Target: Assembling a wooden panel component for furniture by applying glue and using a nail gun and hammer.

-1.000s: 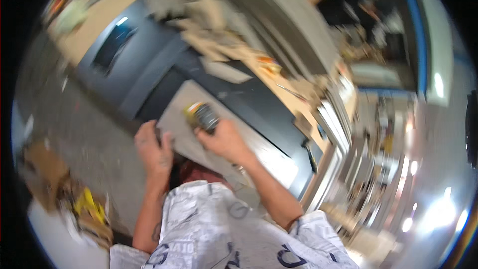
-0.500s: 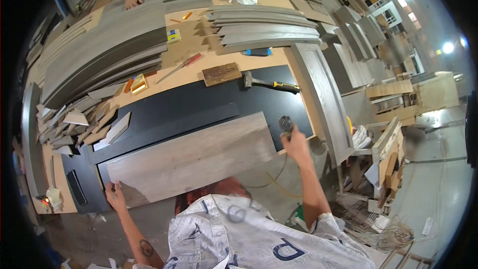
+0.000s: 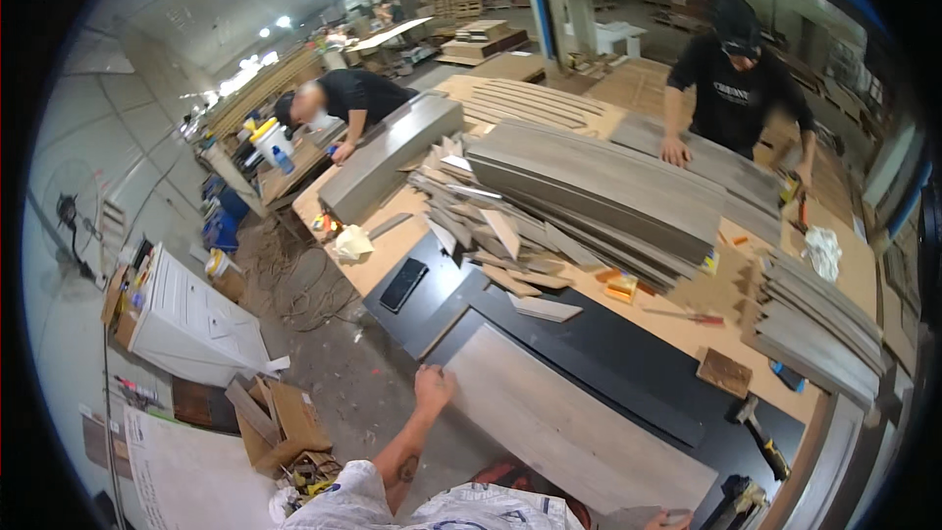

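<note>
A long grey wood-grain board (image 3: 579, 422) lies at a slant over a black panel (image 3: 638, 373) on the workbench. My left hand (image 3: 435, 389) is closed on its left end, fingers curled at the edge. At the bottom of the picture my right hand (image 3: 670, 521) is at the board's near right corner; only its fingers show, apparently gripping the edge. Beside that hand, a dark power tool (image 3: 743, 499) rests on the black panel, partly cut off. A hammer (image 3: 760, 437) with a yellow and black handle lies just beyond it.
Cut offcuts (image 3: 500, 226) heap behind the panel, next to stacked grey boards (image 3: 608, 186). A phone (image 3: 403, 285), a brown wood block (image 3: 724, 371) and a red-handled screwdriver (image 3: 687, 316) lie nearby. Two co-workers stand across the bench, one (image 3: 736, 98) right, one (image 3: 358, 98) left.
My view has swung left and up, bringing the co-workers and the floor at left into sight. The right hand has let go of the dark tool and moved to the board; the left stays there.
</note>
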The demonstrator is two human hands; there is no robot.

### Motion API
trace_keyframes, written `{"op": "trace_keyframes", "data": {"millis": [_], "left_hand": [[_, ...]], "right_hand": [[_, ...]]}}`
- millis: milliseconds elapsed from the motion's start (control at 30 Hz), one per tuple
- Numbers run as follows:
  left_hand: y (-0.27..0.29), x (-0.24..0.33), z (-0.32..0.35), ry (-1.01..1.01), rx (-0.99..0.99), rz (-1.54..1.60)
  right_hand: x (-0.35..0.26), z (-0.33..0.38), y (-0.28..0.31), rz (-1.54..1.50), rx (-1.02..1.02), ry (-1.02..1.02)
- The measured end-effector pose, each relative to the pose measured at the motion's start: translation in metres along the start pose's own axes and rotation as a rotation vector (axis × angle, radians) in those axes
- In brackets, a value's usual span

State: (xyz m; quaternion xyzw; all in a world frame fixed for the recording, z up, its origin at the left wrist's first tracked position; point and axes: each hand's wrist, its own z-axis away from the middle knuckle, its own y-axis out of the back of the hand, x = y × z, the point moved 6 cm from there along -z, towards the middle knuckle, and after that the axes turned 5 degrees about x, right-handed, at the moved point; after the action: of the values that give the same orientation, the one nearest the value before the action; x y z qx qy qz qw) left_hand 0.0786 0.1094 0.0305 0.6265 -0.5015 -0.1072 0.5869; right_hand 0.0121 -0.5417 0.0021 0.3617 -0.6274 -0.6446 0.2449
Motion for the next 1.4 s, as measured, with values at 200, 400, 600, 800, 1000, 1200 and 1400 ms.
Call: {"op": "trace_keyframes", "data": {"millis": [200, 400, 600, 800, 1000, 1200, 1400], "left_hand": [[0.076, 0.069, -0.054, 0.001, 0.08, -0.098], [0.052, 0.114, -0.105, 0.181, 0.057, 0.166], [-0.031, 0.082, -0.112, 0.156, -0.06, 0.87], [-0.011, 0.11, -0.132, 0.152, -0.141, 0.448], [-0.044, 0.077, -0.058, -0.235, -0.059, 0.028], [-0.005, 0.028, -0.013, -0.002, -0.149, -0.131], [-0.009, 0.016, -0.01, -0.087, -0.087, -0.147]], "right_hand": [[-0.041, -0.059, 0.159, -0.189, -0.337, -0.083], [-0.079, -0.077, 0.205, -0.405, -0.167, -0.114], [-0.002, -0.12, 0.064, -1.225, 0.174, -0.139], [-0.074, -0.095, 0.109, -0.673, 0.09, -0.097], [-0.041, -0.051, 0.042, -0.343, -0.032, -0.017], [-0.03, -0.003, 0.039, -0.202, -0.139, -0.087], [-0.05, -0.043, 0.039, -0.212, -0.133, -0.021]]}}
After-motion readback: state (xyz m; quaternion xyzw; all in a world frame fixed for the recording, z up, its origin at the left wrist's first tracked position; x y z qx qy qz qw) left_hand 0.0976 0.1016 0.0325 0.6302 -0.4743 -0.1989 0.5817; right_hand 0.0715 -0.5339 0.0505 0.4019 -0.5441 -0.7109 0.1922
